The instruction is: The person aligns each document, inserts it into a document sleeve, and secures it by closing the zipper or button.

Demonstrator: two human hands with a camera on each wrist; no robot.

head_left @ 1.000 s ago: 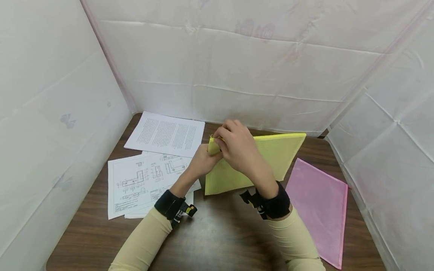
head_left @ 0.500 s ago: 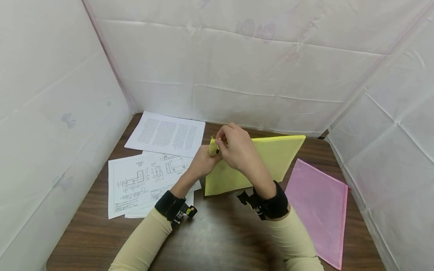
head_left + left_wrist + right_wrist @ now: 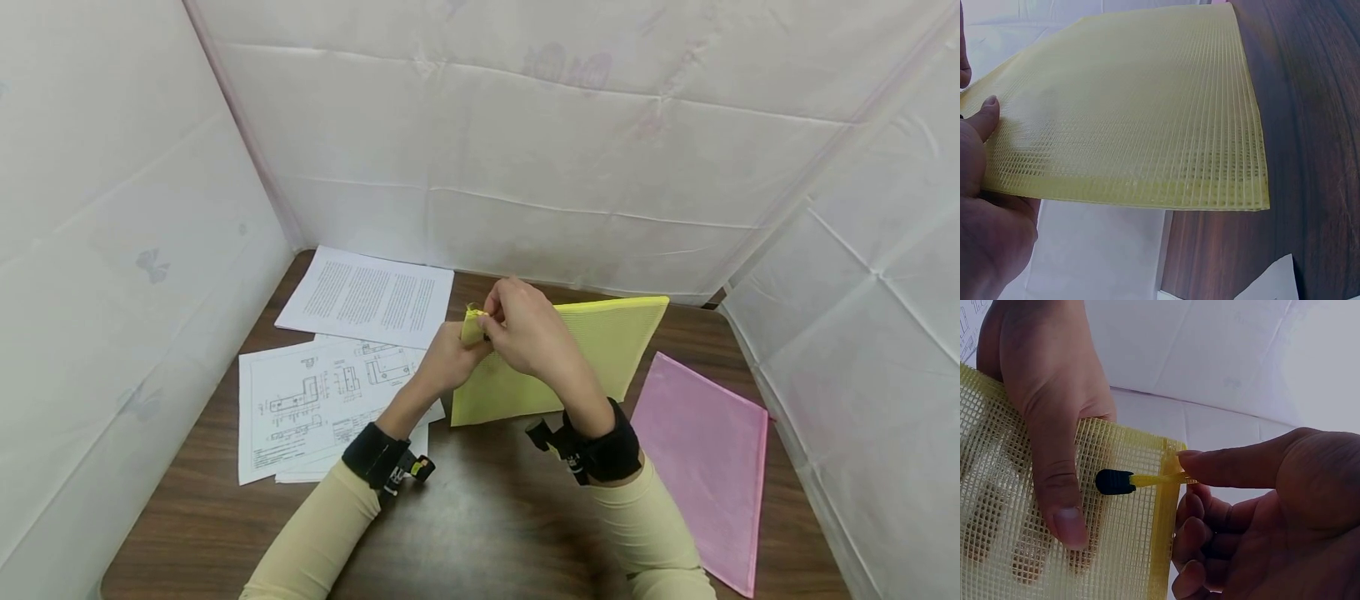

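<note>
Looking down from the head view, the left hand (image 3: 447,360) grips the near corner of the yellow mesh pouch (image 3: 592,342), lifted off the wooden table (image 3: 480,517), while the right hand (image 3: 525,329) pinches at that same corner. Printed sheets (image 3: 330,392) lie left, a pink pouch (image 3: 705,458) right. From the left wrist, the thumb (image 3: 982,119) presses the pouch's mesh. From the right wrist, curled fingers (image 3: 1235,467) pinch the zipper pull (image 3: 1116,481).
</note>
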